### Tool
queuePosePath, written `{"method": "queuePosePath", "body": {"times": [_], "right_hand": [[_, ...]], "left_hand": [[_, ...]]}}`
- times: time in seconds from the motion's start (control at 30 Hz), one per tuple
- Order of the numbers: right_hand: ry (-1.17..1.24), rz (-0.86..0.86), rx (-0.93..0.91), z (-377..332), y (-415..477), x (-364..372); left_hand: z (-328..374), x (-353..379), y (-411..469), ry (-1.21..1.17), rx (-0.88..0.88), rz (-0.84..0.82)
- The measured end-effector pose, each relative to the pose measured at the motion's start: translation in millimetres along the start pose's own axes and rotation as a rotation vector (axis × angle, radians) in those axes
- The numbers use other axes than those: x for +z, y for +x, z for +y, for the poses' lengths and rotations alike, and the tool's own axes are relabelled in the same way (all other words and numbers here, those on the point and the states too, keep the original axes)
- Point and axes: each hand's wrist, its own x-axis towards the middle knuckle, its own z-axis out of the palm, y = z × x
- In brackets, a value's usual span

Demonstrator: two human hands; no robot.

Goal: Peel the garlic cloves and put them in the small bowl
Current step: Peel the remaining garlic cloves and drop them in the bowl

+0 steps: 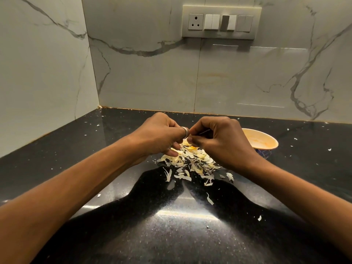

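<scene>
Black speckled countertop (133, 235), glossy, meeting two marble-veined wall panels (152, 73) in a corner at 10 o'clock of the view.

Item 1. Switch panel (221, 21), on the back wall at 1 o'clock: one round-pin socket at its left end, rocker switches to the right of it.

Item 2. Left hand (162, 136), centre of view, fingers curled inward, tips brought together at its 3 o'clock side. Silver ring (185, 132) on one finger.

Item 3. Right hand (222, 141), just beside the left, back of hand up, fingers curled, tips meeting those of the left hand.

Item 4. Garlic clove (189, 139), a small pale piece pinched where both sets of fingertips meet, held above the counter; mostly hidden, so how much skin it carries cannot be told. A thin pale line crosses the right hand's fingers; what it is cannot be told.

Item 5. Pile of garlic skins (190, 164), papery, white to cream, on the counter at 6 o'clock of the fingertips, thinning out toward the viewer. Some yellower bits at its 12 o'clock edge; skin or clove, cannot tell.

Item 6. Small bowl (261, 141), at 3 o'clock of the right hand and partly behind it, standing upright on the counter; peach-orange inside, blue pattern on the outer wall.

Item 7. Stray white flakes (259, 218), scattered singly over the counter, well apart from the pile.
</scene>
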Motion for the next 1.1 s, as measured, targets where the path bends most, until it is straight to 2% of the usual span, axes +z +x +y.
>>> {"method": "queuePosePath", "body": {"times": [0.1,0.27,0.43,0.7,0.8,0.93,1.1], "right_hand": [[0.111,-0.036,0.098,-1,1,-2],[0.502,-0.059,0.301,-6,0,-7],[0.726,-0.027,0.45,-8,4,-10],[0.791,-0.027,0.562,-8,6,-13],[0.813,-0.013,0.586,-8,7,-14],[0.884,0.005,0.615,-8,8,-14],[0.907,0.013,0.61,-10,8,-15]], "left_hand": [[0,-3,2,0.012,-0.023,0.009],[-3,-6,4,0.024,-0.05,0.019],[-6,-8,7,0.059,-0.076,0.063],[-6,-9,6,0.275,0.111,0.167],[-3,-8,3,0.246,0.209,0.087],[0,-3,1,0.193,0.252,-0.002],[-2,0,1,0.301,0.422,0.104]]}}
